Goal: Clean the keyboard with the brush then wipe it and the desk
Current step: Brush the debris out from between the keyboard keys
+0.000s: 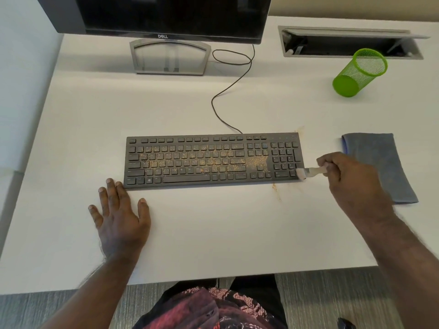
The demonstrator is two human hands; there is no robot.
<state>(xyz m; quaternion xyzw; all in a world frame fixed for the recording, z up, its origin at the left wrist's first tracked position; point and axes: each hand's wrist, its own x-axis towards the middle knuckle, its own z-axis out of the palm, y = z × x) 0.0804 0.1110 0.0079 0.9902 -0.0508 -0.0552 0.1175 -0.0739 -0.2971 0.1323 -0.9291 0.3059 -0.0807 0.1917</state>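
Observation:
A black keyboard point(213, 160) lies across the middle of the white desk point(213, 233), with orange-brown crumbs spread over its middle keys. My right hand point(346, 176) grips a small white brush point(308, 172), whose bristles touch the keyboard's lower right corner by the number pad. My left hand point(118, 214) lies flat on the desk, fingers spread, fingertips at the keyboard's lower left corner. A folded grey cloth point(382, 162) lies on the desk to the right of my right hand. A few crumbs point(276, 189) sit on the desk just below the keyboard's right part.
A monitor point(175, 17) on a grey stand point(169, 58) is at the back. The keyboard cable point(228, 91) loops behind the keyboard. A green mesh pen cup point(358, 72) lies tipped at the back right, near an open cable hatch point(351, 41).

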